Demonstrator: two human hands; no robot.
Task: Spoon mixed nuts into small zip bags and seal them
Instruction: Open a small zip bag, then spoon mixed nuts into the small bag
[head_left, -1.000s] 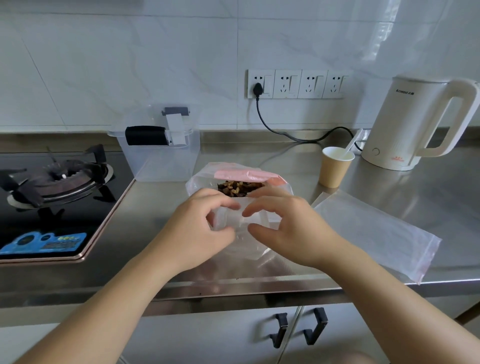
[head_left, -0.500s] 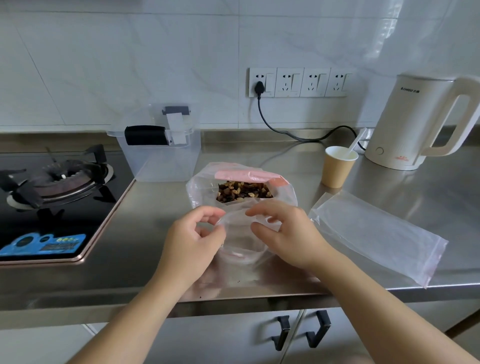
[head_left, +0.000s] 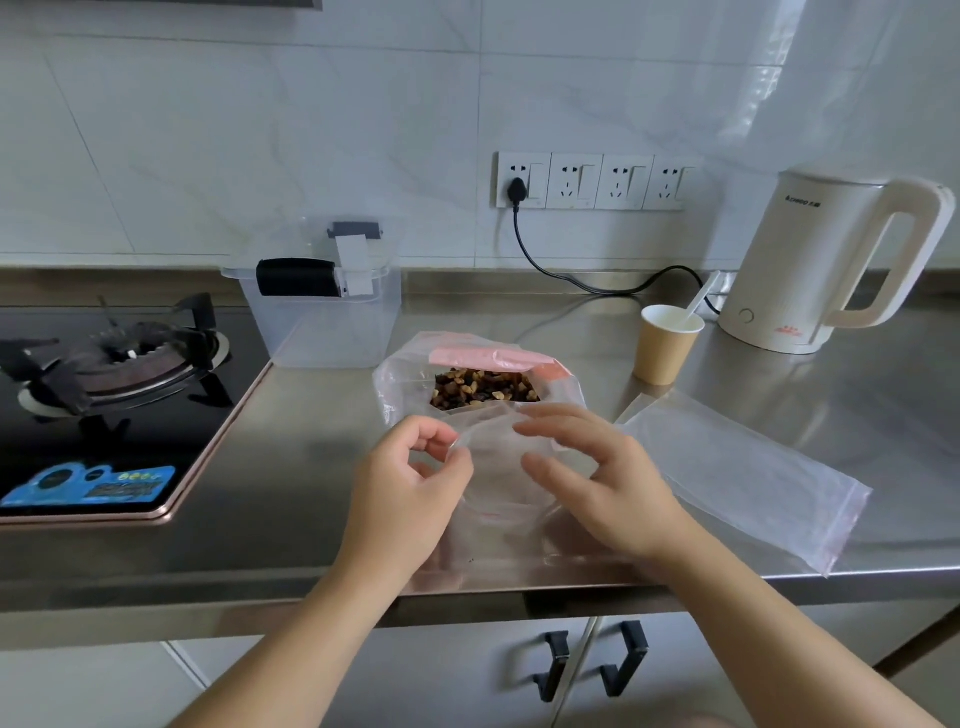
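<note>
Your left hand (head_left: 410, 488) pinches the small bag (head_left: 498, 467) rim, right hand (head_left: 597, 483) spread beside it. The bag is empty; nuts (head_left: 485, 389) sit just beyond your fingers. Spooning and sealing all remain.

A long stainless-steel countertop (head_left: 322, 447) is shown. Set on it are a clear plastic lidded container (head_left: 324, 317), an open clear bag of mixed nuts (head_left: 483, 387), a brown paper cup (head_left: 666, 345), a cream electric kettle (head_left: 815, 270) and a flat stack of clear zip bags (head_left: 743, 467).
</note>
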